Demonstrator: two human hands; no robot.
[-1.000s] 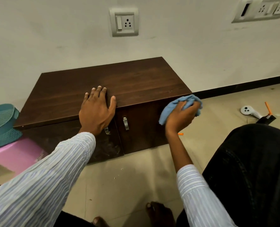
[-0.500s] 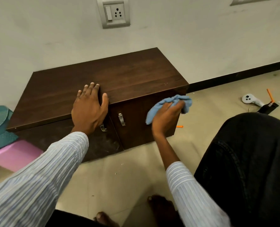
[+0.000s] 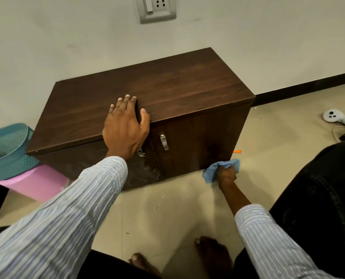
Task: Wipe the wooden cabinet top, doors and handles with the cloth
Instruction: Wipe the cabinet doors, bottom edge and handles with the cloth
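Note:
A low dark wooden cabinet (image 3: 167, 91) stands against the wall, with two doors and two metal handles (image 3: 164, 142) near the middle. My left hand (image 3: 125, 127) lies flat on the front edge of the top, fingers spread, partly covering the left handle. My right hand (image 3: 227, 175) grips a bunched blue cloth (image 3: 214, 170) at the bottom right corner of the right door (image 3: 195, 137), down at floor level. The left door (image 3: 83, 158) looks dusty and smeared.
A teal mesh basket (image 3: 6, 150) sits on a pink stool (image 3: 36, 182) just left of the cabinet. A white controller (image 3: 331, 115) and a cable lie on the floor at right, with an orange bit (image 3: 237, 151) by the cabinet's corner. My knee fills the lower right.
My right hand has slid the cloth from the top right of the right door down to its bottom corner. My left hand has stayed on the top edge.

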